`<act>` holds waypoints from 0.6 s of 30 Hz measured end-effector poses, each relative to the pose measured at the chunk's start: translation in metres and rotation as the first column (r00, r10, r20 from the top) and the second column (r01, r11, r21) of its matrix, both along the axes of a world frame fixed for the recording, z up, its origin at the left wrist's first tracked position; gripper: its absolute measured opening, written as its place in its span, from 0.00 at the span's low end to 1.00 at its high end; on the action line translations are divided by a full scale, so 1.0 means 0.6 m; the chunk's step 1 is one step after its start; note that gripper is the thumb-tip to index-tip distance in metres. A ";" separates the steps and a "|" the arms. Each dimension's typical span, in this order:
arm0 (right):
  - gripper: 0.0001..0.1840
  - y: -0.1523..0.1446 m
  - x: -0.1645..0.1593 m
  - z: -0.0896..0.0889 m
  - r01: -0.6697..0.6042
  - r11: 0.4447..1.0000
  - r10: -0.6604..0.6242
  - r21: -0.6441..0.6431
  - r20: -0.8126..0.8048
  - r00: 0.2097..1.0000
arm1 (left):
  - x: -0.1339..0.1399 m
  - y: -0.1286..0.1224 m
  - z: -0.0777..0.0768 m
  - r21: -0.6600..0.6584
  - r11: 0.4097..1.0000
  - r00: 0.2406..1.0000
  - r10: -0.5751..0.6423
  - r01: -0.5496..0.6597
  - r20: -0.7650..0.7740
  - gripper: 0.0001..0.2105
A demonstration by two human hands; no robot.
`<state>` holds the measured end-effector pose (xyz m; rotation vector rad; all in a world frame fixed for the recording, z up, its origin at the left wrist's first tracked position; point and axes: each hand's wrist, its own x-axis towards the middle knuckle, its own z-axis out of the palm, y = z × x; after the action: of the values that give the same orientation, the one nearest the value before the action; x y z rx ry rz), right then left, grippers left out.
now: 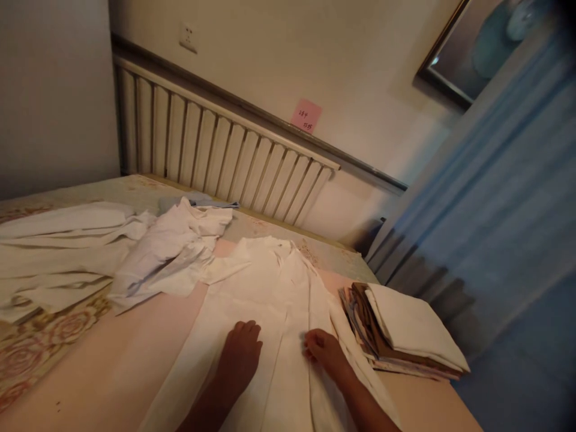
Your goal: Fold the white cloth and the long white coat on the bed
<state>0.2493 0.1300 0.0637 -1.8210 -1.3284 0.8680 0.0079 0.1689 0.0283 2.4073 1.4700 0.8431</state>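
Observation:
A long white coat (265, 288) lies front up, collar away from me, on a pink sheet (148, 342). Its left side has a short stretch of sleeve showing, and its right front panel is partly folded over. My left hand (240, 354) rests on the coat's left front, fingers lying loosely on the cloth. On the other side of the front opening, my right hand (324, 353) is closed with thumb and fingertips together at the edge of the panel. The coat's lower part runs out of view below my forearms.
To the right sits a stack of folded clothes (418, 324), white on top. A crumpled pale shirt (171, 252) and other white garments (58, 246) lie at left on a floral cover (67, 327). Behind are a radiator (216, 144), a pink note (306, 115) and a blue curtain (472, 228).

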 end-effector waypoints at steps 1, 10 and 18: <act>0.15 -0.010 -0.007 -0.016 0.031 0.999 -0.031 -0.008 0.004 1.000 | 0.000 0.002 -0.003 0.006 1.000 1.000 0.004 -0.004 0.004 0.14; 0.13 -0.008 -0.045 -0.038 0.203 0.979 -0.196 -0.019 0.193 0.961 | 0.000 0.010 -0.006 -0.025 1.000 0.999 -0.004 0.005 0.036 0.15; 0.16 -0.013 -0.068 -0.042 0.153 0.987 -0.141 -0.040 0.212 0.967 | 0.003 0.012 -0.026 0.059 0.998 0.993 0.002 -0.009 0.118 0.16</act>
<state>0.2084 0.1221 0.0382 -2.0724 -1.2863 0.6555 0.0094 0.1762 0.0129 2.3513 1.4272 1.0250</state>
